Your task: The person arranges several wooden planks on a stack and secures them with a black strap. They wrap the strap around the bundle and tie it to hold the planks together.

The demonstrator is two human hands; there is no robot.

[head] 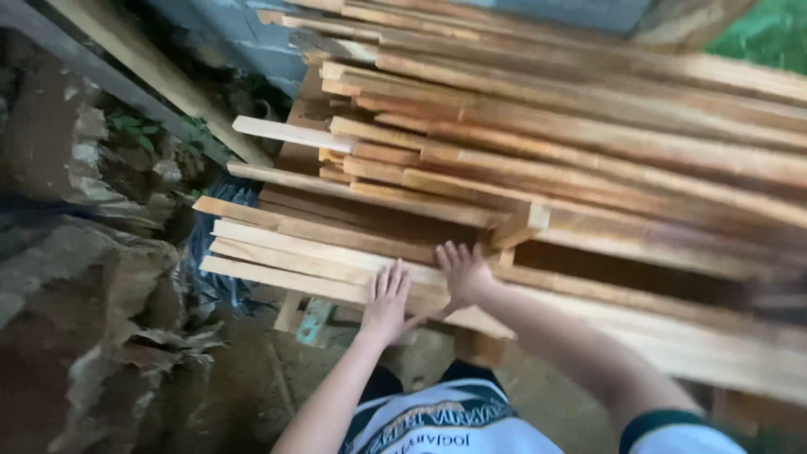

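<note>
Reaching forward from a white shirt (445, 424) with dark trim, both arms stretch to the near edge of a stack of sawn boards (572, 160). The left hand (387, 301) lies flat, fingers spread, on the pale lower plank (311, 261) that juts out toward the left. Just beside it, the right hand (462, 273) presses open-palmed on the same plank, fingers splayed, closed around nothing. Below the plank ends, a small bluish wooden support (315, 322) shows. Left of the pile lie rough stones (92, 277) and bare earth. Farther back, a short wooden spacer block (523, 225) sits between layers, and the boards run blurred toward a grey wall (252, 34).
</note>
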